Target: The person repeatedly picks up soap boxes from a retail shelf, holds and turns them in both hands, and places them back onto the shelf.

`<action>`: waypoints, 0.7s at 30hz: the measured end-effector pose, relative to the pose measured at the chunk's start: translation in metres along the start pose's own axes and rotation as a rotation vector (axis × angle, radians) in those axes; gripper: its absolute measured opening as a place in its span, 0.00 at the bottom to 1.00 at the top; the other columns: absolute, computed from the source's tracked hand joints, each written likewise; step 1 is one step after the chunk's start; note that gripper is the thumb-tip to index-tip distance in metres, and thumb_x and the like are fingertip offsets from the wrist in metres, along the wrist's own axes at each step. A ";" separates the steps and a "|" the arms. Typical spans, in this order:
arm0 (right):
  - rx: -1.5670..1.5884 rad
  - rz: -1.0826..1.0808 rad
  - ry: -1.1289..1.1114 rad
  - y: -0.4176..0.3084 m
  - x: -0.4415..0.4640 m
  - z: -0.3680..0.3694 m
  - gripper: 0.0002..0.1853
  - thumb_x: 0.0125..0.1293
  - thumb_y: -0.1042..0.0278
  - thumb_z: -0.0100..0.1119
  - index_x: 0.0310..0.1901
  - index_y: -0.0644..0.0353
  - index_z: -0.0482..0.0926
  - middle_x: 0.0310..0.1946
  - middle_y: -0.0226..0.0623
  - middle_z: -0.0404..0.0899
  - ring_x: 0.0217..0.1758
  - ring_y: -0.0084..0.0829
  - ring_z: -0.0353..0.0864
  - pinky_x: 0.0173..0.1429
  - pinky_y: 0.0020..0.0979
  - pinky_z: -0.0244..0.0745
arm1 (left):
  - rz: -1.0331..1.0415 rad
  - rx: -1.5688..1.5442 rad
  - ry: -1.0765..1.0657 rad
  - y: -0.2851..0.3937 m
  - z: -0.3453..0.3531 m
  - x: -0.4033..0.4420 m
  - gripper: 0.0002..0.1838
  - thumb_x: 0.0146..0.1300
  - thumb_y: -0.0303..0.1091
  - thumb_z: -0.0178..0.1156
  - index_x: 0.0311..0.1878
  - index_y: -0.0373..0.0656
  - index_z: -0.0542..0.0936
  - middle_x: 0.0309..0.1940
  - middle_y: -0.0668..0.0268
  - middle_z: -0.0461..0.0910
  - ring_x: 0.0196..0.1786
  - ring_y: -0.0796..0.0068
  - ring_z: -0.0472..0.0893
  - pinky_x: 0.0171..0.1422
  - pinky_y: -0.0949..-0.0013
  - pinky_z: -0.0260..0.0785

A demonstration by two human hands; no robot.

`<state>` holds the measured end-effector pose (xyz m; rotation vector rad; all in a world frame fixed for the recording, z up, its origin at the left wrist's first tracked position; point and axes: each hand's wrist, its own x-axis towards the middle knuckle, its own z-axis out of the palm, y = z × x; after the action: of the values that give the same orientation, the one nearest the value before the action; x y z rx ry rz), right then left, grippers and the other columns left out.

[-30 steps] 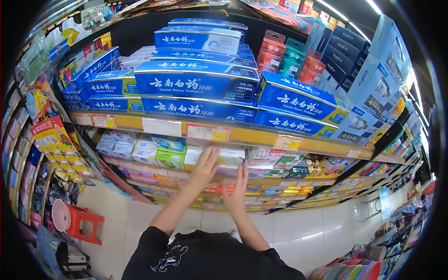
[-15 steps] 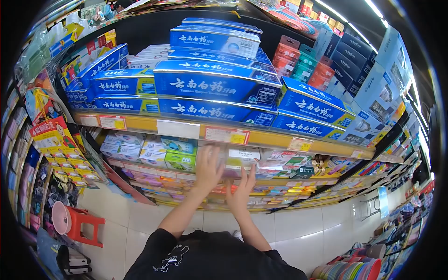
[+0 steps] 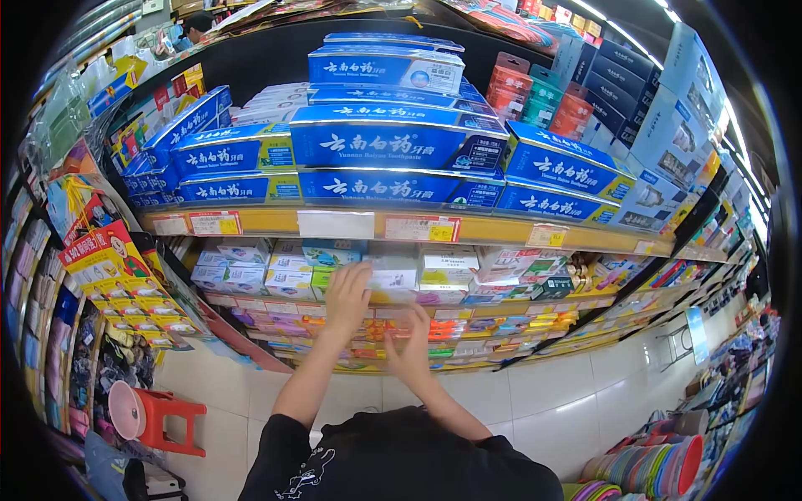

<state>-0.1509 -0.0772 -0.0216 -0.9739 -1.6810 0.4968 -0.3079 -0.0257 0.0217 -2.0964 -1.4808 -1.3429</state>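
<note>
My left hand [image 3: 348, 299] rests at the second shelf with its fingers stretched out, against the left side of a white box [image 3: 393, 280]. My right hand [image 3: 409, 341] is lower, in front of the shelf below. Its thumb and fingers are apart with nothing between them, though the fingertips are smeared by motion. White and green boxes [image 3: 323, 280] stand left of my left hand, partly hidden by it. A white box with a yellow-green band [image 3: 449, 269] stands right of the blurred one.
Blue toothpaste boxes [image 3: 376, 144] are piled on the shelf above, behind price tags [image 3: 422, 229]. Orange packets [image 3: 434, 330] lie on the shelf below. A red stool [image 3: 171, 422] stands on the floor at left, near a hanging yellow card display [image 3: 117, 275].
My right hand has moved down and left, away from the boxes. My left hand has shifted slightly left and down. The view has shifted a little.
</note>
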 end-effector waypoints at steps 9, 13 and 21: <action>0.374 0.063 0.162 0.006 0.004 -0.029 0.33 0.60 0.74 0.60 0.65 0.68 0.58 0.62 0.49 0.61 0.65 0.40 0.63 0.68 0.37 0.57 | -0.108 -0.550 0.001 0.054 -0.033 -0.030 0.27 0.42 0.17 0.70 0.46 0.40 0.69 0.47 0.55 0.79 0.50 0.60 0.79 0.54 0.60 0.71; 0.475 0.131 0.209 0.028 -0.012 -0.048 0.30 0.62 0.75 0.55 0.65 0.66 0.55 0.61 0.45 0.60 0.63 0.34 0.62 0.68 0.36 0.57 | -0.406 -0.880 0.030 0.086 -0.011 -0.041 0.28 0.44 0.19 0.72 0.48 0.39 0.68 0.51 0.56 0.76 0.54 0.64 0.77 0.54 0.64 0.71; 0.417 0.331 0.566 0.050 -0.031 -0.153 0.25 0.67 0.67 0.55 0.61 0.62 0.57 0.52 0.41 0.67 0.55 0.30 0.68 0.60 0.32 0.64 | -0.077 -0.539 -0.180 0.188 0.056 -0.026 0.37 0.44 0.19 0.70 0.62 0.35 0.70 0.51 0.55 0.74 0.54 0.65 0.75 0.55 0.65 0.71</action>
<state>0.0120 -0.0958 -0.0258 -0.9670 -0.8699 0.6815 -0.1208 -0.0910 0.0256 -2.5608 -1.3880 -1.7828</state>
